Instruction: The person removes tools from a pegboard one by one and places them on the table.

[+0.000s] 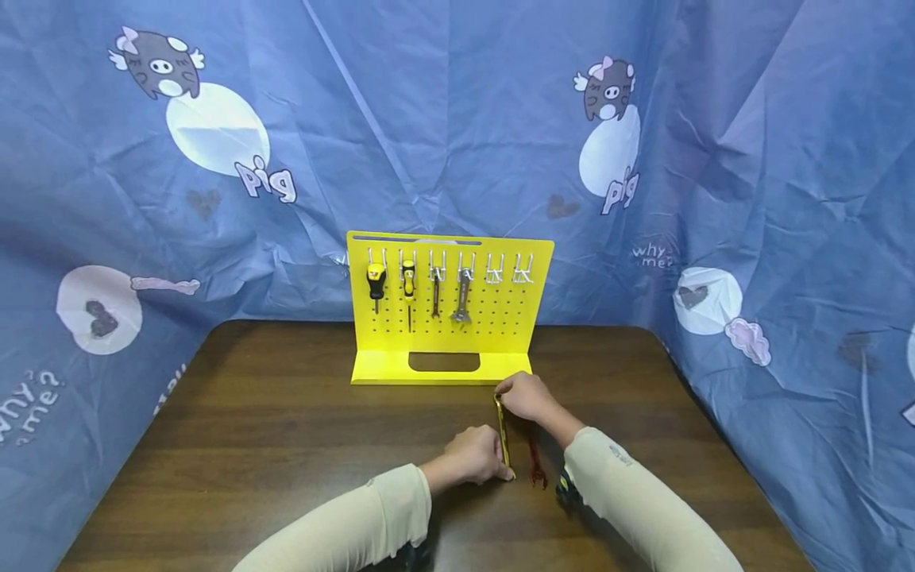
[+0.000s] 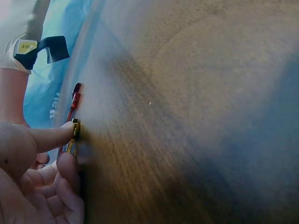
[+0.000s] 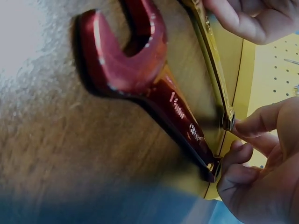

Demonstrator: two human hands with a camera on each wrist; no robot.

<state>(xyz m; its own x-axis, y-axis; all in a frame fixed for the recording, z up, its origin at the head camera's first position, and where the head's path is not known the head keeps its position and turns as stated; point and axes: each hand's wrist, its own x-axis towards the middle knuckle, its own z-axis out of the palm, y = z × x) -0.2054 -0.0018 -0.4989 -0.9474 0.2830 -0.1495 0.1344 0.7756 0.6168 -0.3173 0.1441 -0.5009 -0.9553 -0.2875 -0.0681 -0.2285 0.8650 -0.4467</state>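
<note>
A gold wrench [image 1: 503, 435] is held at both ends over the table, close to its surface. My left hand [image 1: 475, 454] pinches its near end between thumb and finger. At the far end, beside the yellow board's base, my right hand [image 1: 527, 396] grips it with its fingertips. A red wrench [image 3: 133, 70] lies on the wood just right of the gold one, its open jaw toward me. In the right wrist view the red wrench's far end lies right by my right fingers [image 3: 236, 175].
A yellow pegboard stand [image 1: 443, 366] is at the table's back. On its white hooks hang a stubby screwdriver [image 1: 376, 280], a longer screwdriver [image 1: 409, 280], a small dark wrench [image 1: 436, 295] and an adjustable wrench [image 1: 463, 295]. Two right-hand hooks carry no tool. Blue cloth [image 1: 443, 159] surrounds the table.
</note>
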